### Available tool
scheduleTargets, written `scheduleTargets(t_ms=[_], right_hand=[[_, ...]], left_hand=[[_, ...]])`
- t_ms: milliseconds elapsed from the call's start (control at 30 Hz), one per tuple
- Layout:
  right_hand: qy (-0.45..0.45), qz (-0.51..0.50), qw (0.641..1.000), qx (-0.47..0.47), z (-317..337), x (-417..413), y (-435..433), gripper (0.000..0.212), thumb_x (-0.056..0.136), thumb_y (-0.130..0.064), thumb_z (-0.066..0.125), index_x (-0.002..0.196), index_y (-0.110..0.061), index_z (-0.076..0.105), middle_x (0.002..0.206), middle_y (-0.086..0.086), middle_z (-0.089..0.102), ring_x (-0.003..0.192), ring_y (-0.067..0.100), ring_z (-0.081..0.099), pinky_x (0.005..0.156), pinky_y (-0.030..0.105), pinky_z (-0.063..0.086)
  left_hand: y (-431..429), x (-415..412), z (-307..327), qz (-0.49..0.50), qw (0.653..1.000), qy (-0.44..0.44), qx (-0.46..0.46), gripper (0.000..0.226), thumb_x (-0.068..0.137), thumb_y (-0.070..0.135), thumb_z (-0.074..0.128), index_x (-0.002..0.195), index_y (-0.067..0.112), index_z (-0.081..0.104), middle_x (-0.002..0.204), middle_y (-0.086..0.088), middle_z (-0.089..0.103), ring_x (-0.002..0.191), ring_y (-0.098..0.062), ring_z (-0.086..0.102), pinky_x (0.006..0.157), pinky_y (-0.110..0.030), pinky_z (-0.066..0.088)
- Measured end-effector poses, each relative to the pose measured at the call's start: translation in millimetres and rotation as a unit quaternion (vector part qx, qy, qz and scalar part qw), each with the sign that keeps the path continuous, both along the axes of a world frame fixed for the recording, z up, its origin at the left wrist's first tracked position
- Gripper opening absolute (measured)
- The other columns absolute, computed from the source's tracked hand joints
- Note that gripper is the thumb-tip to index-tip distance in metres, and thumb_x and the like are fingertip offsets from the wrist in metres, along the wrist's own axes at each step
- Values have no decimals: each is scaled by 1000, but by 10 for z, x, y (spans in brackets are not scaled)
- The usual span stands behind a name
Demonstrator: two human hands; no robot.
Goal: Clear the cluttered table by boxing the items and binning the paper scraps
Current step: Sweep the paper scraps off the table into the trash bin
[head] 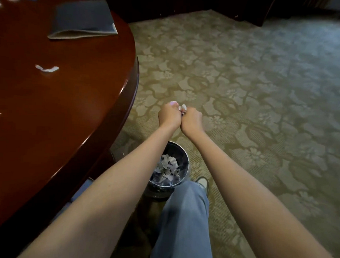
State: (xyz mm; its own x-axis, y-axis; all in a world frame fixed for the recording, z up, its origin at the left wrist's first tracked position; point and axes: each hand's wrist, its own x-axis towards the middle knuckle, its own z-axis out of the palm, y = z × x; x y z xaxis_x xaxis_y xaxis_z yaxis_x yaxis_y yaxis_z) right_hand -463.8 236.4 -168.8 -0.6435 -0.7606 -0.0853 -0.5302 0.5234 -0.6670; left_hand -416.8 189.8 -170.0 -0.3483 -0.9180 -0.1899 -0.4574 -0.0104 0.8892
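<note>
Two touching hands, left hand (169, 117) and right hand (191, 120), curl fingers around white paper scraps (183, 106) at 12 o'clock from one scrap-filled bin (183, 154). One table (79, 110), 9 o'clock, bears one folded cloth (83, 19).

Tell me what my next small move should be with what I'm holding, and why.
Probably draw both hands back over the bin and open them. The left hand and right hand grip paper scraps, but they appear held out over the carpet, beyond the bin, which already holds scraps.
</note>
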Motion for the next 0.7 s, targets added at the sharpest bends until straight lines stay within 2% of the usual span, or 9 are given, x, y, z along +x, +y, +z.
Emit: scheduleTargets(t_ms=[100, 200, 267, 333, 400, 467, 533, 633, 700], right_hand=[[-63, -20, 998, 12, -206, -23, -23, 28, 97, -11, 39, 72, -3, 48, 95, 23, 59, 81, 28, 49, 65, 26, 30], [-109, -32, 992, 53, -471, -59, -100, 36, 97, -12, 40, 61, -8, 40, 70, 9, 49, 81, 22, 47, 65, 25, 30], [-124, -35, 988, 79, -632, -74, -139, 39, 97, -13, 41, 58, -12, 34, 66, 4, 43, 80, 20, 45, 65, 26, 31], [-131, -28, 986, 98, -765, -76, -147, 38, 97, -15, 41, 60, -10, 38, 80, 11, 55, 81, 23, 47, 66, 25, 30], [-141, -19, 983, 118, -914, -68, -150, 33, 98, -14, 41, 66, -6, 46, 96, 18, 59, 89, 29, 53, 67, 25, 30], [-152, -5, 978, 142, -1075, -47, -153, 37, 97, -10, 39, 60, -10, 39, 80, 13, 56, 86, 28, 51, 66, 30, 34], [-166, 7, 971, 170, -1222, -16, -164, 39, 95, -6, 38, 57, -12, 33, 63, 4, 42, 79, 24, 47, 61, 34, 36], [-196, 7, 961, 196, -1394, 15, -189, 37, 92, -3, 39, 56, -12, 35, 59, 4, 40, 58, 24, 44, 46, 25, 30], [-233, -7, 951, 201, -1490, 10, -204, 35, 93, -4, 38, 58, -10, 40, 59, 7, 44, 51, 18, 42, 40, 23, 35]], left_hand=[[-22, -35, -234, 17, 998, -13, 51, 41, 96, 7, 37, 58, 22, 39, 89, -9, 61, 90, -26, 50, 77, -34, 39], [-50, -57, -476, 44, 993, -9, 113, 37, 98, 10, 35, 64, 17, 50, 83, -6, 59, 90, -25, 51, 76, -30, 39], [-74, -82, -644, 54, 987, -3, 152, 30, 98, 12, 37, 93, 7, 65, 105, -14, 64, 102, -30, 57, 86, -32, 45], [-95, -91, -815, 68, 980, -4, 185, 31, 98, 13, 38, 114, 1, 62, 121, -17, 62, 113, -33, 57, 98, -39, 46], [-123, -81, -1002, 69, 977, -14, 202, 32, 97, 13, 40, 116, 0, 61, 122, -19, 61, 115, -34, 57, 100, -42, 46], [-116, -40, -1112, 66, 974, -38, 213, 31, 97, 14, 40, 114, -1, 62, 120, -18, 63, 113, -34, 58, 97, -39, 47], [-115, -3, -1212, 69, 970, -64, 224, 32, 97, 13, 40, 115, -2, 61, 120, -18, 62, 112, -34, 58, 94, -39, 48], [-131, 22, -1344, 72, 961, -87, 253, 34, 95, 12, 40, 114, -6, 60, 121, -22, 61, 112, -37, 58, 95, -43, 50], [-152, 13, -1433, 70, 955, -94, 271, 34, 93, 13, 41, 112, -7, 61, 120, -22, 62, 112, -37, 58, 95, -44, 50]])
